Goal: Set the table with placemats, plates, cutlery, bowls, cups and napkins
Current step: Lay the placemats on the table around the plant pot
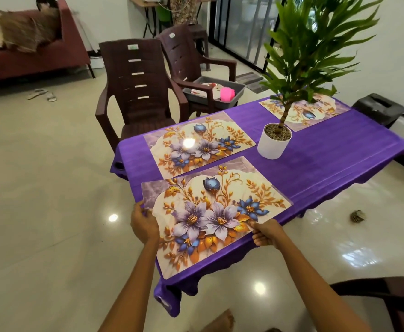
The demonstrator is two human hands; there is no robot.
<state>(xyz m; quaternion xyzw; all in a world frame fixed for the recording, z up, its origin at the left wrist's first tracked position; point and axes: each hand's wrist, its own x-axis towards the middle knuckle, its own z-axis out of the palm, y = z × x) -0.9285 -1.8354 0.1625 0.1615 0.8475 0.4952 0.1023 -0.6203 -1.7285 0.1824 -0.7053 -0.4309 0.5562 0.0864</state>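
At the table's near corner, both hands, left hand point(144, 225) and right hand point(266, 232), pinch the placemat point(210, 212) edges, seemingly to square it.

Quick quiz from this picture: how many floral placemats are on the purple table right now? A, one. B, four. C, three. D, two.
C: the near placemat is held by the left hand and right hand, a second placemat lies beyond it, and a third placemat lies behind the potted plant.
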